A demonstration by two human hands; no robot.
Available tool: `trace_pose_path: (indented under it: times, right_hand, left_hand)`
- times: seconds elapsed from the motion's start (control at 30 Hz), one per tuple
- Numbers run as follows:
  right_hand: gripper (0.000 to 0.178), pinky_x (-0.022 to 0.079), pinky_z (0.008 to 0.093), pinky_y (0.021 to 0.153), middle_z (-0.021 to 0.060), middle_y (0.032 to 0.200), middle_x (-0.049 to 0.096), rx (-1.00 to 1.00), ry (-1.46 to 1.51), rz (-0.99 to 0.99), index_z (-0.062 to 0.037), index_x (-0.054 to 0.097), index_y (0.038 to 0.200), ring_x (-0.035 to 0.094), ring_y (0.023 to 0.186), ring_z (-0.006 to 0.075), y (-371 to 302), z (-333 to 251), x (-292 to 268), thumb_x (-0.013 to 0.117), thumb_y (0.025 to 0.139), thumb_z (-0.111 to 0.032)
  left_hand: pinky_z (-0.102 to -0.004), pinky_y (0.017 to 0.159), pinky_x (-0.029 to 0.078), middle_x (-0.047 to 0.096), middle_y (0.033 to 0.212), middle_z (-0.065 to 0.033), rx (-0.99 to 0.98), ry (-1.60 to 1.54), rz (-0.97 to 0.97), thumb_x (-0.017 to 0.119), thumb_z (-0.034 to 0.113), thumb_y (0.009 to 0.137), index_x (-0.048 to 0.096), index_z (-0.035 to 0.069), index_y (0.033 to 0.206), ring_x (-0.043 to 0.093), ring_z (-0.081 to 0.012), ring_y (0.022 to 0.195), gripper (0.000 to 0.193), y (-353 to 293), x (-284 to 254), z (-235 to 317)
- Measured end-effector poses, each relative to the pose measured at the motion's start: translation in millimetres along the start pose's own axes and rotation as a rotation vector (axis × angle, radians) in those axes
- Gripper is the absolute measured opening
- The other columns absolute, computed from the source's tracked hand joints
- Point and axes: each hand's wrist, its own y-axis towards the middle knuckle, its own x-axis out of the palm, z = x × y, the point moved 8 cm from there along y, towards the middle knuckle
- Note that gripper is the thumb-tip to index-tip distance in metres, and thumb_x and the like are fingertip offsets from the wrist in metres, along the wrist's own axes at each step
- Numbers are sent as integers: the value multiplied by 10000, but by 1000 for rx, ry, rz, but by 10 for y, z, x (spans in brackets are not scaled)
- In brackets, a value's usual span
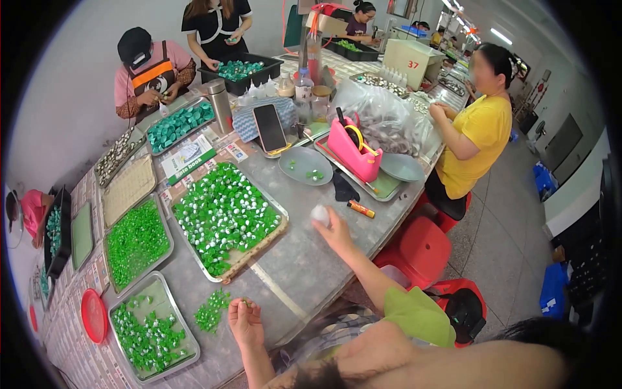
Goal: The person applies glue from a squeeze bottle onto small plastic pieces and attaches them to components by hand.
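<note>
My left hand is raised over the near table edge, thumb and finger pinched together; whatever small piece sits at the tips is too small to make out. Beside it lies a loose heap of small green pieces. My right hand is closed round a small whitish translucent bottle, partly covered by the fingers. To the left is a metal tray of green pieces, some with shiny clear or silvery tops. A larger tray, full of similar topped pieces, lies between and beyond my hands.
A tray of plain green pieces and a red lid are at left. Farther back stand a phone, a grey oval plate and a pink holder. A glue-stick-like tube lies near red stools. Several co-workers sit or stand around.
</note>
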Motion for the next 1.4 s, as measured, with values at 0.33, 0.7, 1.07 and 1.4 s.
trace_pose_path:
  times: [0.33, 0.7, 1.07, 1.4]
  right_hand:
    - [411, 389, 252, 639, 70, 825, 537, 82, 452, -611, -26, 453, 1005, 482, 745, 113, -740, -837, 848, 576, 706, -278]
    - [391, 391, 274, 634, 93, 814, 537, 67, 571, -837, -48, 438, 982, 512, 742, 161, -1110, -1188, 1044, 522, 732, -336]
    - [345, 371, 217, 666, -2, 870, 468, 154, 728, -797, -48, 441, 1004, 431, 812, 74, -1113, -1050, 1108, 560, 730, -222]
    - [323, 383, 215, 534, 24, 816, 486, 179, 549, -702, -64, 406, 955, 455, 685, 79, -1093, -864, 1041, 563, 723, -227]
  left_hand:
    - [-221, 571, 466, 520, 705, -41, 25, 123, 8, 533, 73, 736, 483, 53, 800, 508, -105, 600, 83, -7, -54, -25]
    - [-237, 623, 463, 529, 810, -69, 172, 270, 27, 532, 51, 732, 491, 21, 799, 524, -129, 701, 84, -35, 27, 55]
    - [-222, 563, 476, 524, 711, -52, 102, 128, 65, 529, 70, 739, 480, 37, 821, 517, -109, 600, 100, -74, -94, 109]
    - [-207, 556, 476, 513, 704, -38, 57, 118, 97, 525, 88, 744, 471, 55, 835, 509, -100, 599, 110, -69, -119, 48]
